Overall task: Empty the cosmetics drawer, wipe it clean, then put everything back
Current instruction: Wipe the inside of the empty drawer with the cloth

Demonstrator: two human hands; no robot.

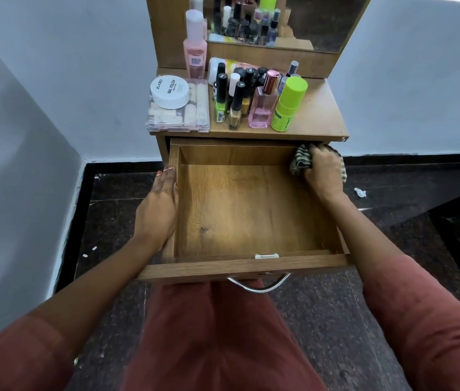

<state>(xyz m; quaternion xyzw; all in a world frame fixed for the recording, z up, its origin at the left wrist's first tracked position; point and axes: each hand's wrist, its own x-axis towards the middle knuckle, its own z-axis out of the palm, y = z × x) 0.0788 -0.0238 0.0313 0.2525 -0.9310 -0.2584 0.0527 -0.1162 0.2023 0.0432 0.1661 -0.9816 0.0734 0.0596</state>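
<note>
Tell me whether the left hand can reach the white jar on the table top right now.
Probably yes. The left hand rests flat on the drawer's left wall, holding nothing; the white jar sits on a clear box at the table top's near left corner, nothing between them.

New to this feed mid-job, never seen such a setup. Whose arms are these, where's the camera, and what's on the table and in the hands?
No machine here: one wide-angle camera worn on a person's head looks down at their bare hands. The left hand rests flat along the left wall of the pulled-out, empty wooden drawer. The right hand grips a green-and-white striped cloth at the drawer's far right corner. On the wooden tabletop above stand cosmetics: a round white jar on a clear plastic case, nail polish bottles, a square pink perfume bottle, a lime-green capped tube and a tall pink bottle.
</note>
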